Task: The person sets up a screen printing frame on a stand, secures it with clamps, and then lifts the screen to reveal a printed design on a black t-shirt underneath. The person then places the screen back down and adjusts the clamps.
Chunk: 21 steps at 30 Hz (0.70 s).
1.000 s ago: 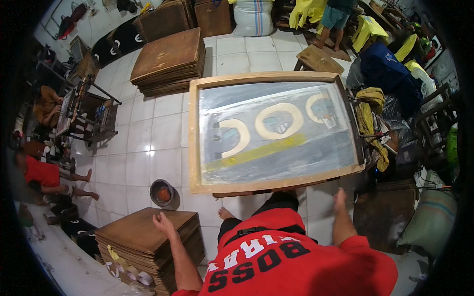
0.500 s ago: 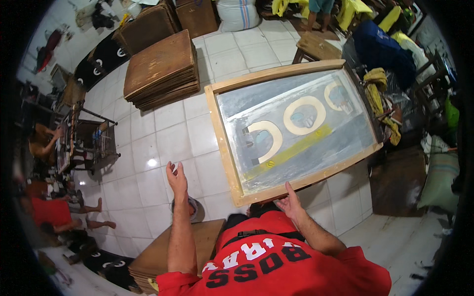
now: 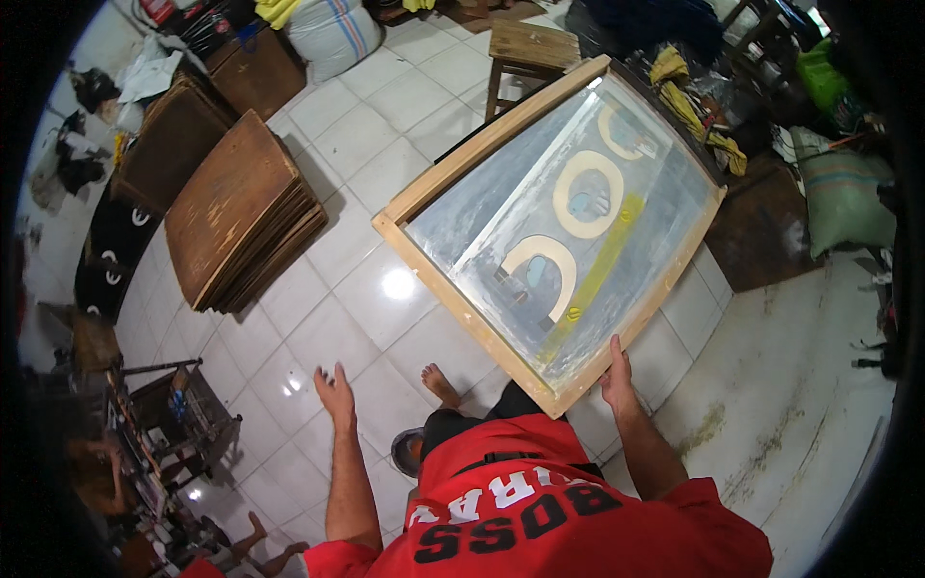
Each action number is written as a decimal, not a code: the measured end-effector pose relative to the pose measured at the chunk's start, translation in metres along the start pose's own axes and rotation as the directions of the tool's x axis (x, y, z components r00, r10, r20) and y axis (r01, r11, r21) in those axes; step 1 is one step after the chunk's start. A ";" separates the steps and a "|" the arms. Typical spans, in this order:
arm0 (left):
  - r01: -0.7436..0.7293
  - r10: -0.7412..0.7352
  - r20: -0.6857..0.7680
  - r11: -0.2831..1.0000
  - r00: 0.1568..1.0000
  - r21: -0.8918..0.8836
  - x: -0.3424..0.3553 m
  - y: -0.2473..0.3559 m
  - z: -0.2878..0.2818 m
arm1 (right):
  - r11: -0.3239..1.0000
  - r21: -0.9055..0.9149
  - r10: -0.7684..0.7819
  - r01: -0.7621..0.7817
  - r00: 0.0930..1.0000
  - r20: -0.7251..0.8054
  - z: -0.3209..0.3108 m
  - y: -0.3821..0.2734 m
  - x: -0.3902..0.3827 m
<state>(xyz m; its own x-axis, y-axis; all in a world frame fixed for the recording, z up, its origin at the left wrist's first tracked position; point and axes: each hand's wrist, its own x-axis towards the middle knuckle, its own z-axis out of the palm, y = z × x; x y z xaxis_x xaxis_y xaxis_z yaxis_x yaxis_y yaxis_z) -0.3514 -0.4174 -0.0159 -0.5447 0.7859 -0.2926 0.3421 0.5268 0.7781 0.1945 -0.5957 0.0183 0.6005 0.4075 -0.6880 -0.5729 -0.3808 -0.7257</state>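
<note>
A screen-printing frame (image 3: 501, 352) with a pale wooden border tilts in front of me. Its grey-blue mesh carries cream ring shapes and a yellow strip. My right hand (image 3: 618, 378) grips the near wooden edge, thumb on the upper side; the other fingers are mostly hidden behind the wood. My left hand (image 3: 335, 395) is held over the tiled floor, away from the frame, its fingers apart and nothing in it.
A stack of worn brown boards (image 3: 236, 217) stands on the floor at left. Beyond the frame is a wooden stool (image 3: 533, 46). A metal rack (image 3: 183, 424) stands at far left, with a person's bare legs below it. Filled sacks (image 3: 848, 197) and bundles line the right.
The view has turned to the right, and the frame looks more steeply slanted. My right hand stays on its near edge; my left hand remains free. A bare foot now shows on the floor.
</note>
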 end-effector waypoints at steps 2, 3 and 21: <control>-0.429 0.424 0.066 0.889 0.903 0.158 0.012 0.060 0.029 | 0.996 0.079 -0.025 0.029 0.998 -0.054 0.009 0.008 -0.006; -0.613 0.593 0.155 0.762 0.790 0.207 0.013 0.092 0.044 | 0.996 0.091 -0.006 0.013 0.997 -0.079 0.013 0.009 -0.008; -0.995 0.320 0.947 -0.074 0.035 0.062 -0.012 0.252 0.209 | 0.944 0.281 -0.079 0.171 0.947 -0.311 0.042 0.025 -0.005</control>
<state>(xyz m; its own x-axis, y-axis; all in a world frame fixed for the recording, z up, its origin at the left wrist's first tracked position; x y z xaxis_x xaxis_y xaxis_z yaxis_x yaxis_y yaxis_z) -0.0985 -0.2265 0.0681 0.8153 0.5027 -0.2873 0.5643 -0.8011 0.1997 0.1536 -0.5723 0.0039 0.7875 0.1578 -0.5957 -0.5951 -0.0564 -0.8017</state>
